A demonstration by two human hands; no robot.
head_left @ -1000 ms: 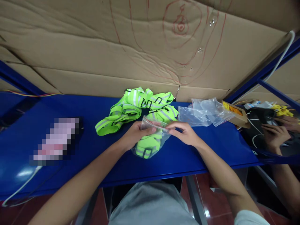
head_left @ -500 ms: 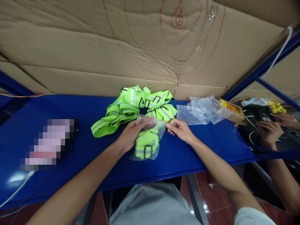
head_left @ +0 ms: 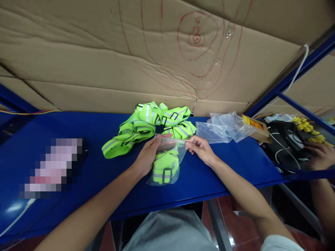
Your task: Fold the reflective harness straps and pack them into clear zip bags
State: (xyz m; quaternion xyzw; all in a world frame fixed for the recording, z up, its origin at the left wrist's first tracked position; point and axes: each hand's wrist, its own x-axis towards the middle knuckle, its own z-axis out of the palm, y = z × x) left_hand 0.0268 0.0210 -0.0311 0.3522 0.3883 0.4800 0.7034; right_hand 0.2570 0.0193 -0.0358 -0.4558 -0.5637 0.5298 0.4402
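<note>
A clear zip bag [head_left: 175,176] holds a folded neon-green reflective strap [head_left: 165,166] with a black buckle. My left hand [head_left: 148,153] grips the bag's upper left edge, its thumb on the front and its fingers behind the plastic. At the upper right corner, my right hand [head_left: 200,149] pinches the red-lined zip between thumb and fingers. Just behind the bag lies a heap of green reflective straps [head_left: 142,122], some rolled up with black buckles, one loop trailing to the left.
Flat clear bags [head_left: 213,131] and a small cardboard box [head_left: 258,127] lie right on the blue table [head_left: 199,177]. A pixelated object [head_left: 53,165] with a white cable is at left. Cardboard [head_left: 91,62] walls the back. Beyond the blue frame, another person's hand [head_left: 323,155] is near black items.
The view has tilted slightly, so the scene sits lower. Both my hands keep hold of the bag, now with its zip edge drawn straighter. The other person's hand has moved right.
</note>
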